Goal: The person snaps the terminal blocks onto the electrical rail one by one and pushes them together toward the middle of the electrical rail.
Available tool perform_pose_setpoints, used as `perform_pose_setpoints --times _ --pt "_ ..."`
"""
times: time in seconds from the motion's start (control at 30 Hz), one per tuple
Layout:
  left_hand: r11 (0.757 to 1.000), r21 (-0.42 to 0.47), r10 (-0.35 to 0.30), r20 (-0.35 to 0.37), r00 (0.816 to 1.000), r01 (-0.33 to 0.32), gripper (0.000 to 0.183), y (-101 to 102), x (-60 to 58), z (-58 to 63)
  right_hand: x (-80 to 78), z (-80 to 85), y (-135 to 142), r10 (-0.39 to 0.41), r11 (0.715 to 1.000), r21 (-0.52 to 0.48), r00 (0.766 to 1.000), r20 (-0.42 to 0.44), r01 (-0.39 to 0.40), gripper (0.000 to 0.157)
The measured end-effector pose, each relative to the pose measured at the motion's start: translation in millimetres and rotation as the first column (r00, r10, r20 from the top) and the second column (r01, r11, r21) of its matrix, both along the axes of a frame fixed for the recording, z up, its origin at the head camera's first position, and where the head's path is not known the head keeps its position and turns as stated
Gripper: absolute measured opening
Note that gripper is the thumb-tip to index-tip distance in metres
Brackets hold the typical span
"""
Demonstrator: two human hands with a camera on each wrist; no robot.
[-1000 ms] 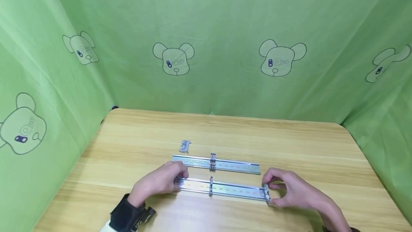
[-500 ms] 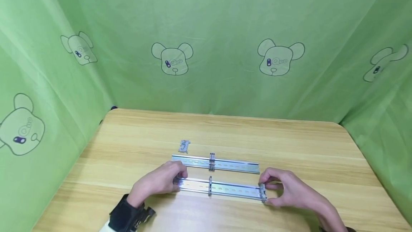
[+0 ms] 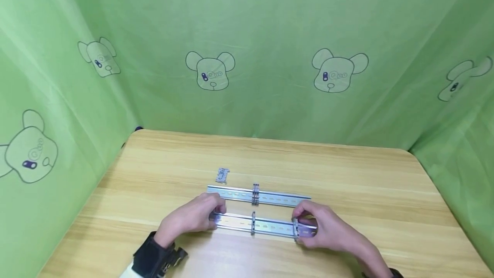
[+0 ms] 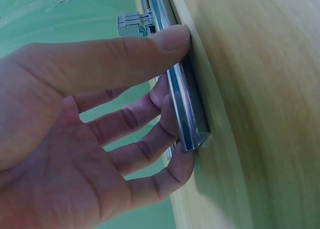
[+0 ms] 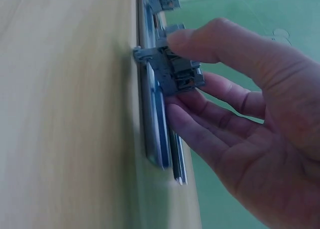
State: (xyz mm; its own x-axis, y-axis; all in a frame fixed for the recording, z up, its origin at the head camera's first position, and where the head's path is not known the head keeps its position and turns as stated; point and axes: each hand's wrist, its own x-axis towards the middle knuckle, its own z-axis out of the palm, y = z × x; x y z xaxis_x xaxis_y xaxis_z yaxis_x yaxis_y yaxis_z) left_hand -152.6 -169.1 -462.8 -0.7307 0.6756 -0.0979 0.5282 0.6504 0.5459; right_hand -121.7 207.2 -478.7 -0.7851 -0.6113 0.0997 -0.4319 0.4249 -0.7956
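Two slotted metal DIN rails lie parallel on the table. My left hand (image 3: 194, 214) holds the left end of the near rail (image 3: 274, 228), its thumb on the front edge and fingers behind, as the left wrist view shows. Toward the rail's right end, my right hand (image 3: 332, 230) pinches a grey terminal block (image 5: 172, 71) that straddles the rail. A second terminal block (image 3: 253, 223) stands on the same rail, left of its middle. Behind it, the far rail (image 3: 233, 194) carries a few blocks (image 3: 255, 194) packed side by side.
A loose grey terminal block (image 3: 222, 175) lies flat beyond the left end of the far rail. Green fabric (image 3: 266, 110) with printed bear heads encloses the back and sides of the wooden table (image 3: 154, 153).
My right hand has slid the terminal block leftward along the near rail, away from its right end, which now shows beyond the block. The left hand keeps its hold in place.
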Motion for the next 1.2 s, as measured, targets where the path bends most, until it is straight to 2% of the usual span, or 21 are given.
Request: perform_pose_setpoints --times 0.27,0.53,0.87,1.2 --pt "1.0 0.007 -0.016 -0.02 1.0 0.016 0.032 0 -0.5 0.2 -2.1 1.0 -24 -0.025 0.999 0.032 1.0 0.002 0.025 0.047" --pt "1.0 0.005 -0.009 -0.004 1.0 0.009 0.032 0 -0.9 -2.3 -5.8 -0.8 -41 -0.032 0.996 0.088 0.999 -0.027 0.034 0.048" --pt "1.0 0.005 -0.012 -0.004 1.0 0.012 0.033 -2 -1.1 -3.5 -8.4 -4.7 -57 -0.033 0.999 0.041 0.999 -0.031 0.034 0.048" --pt "1.0 0.005 -0.011 -0.005 1.0 0.011 0.033 0 -1.6 -0.6 -11.0 -5.2 -74 -0.028 0.998 0.055 0.998 -0.052 0.031 0.046"
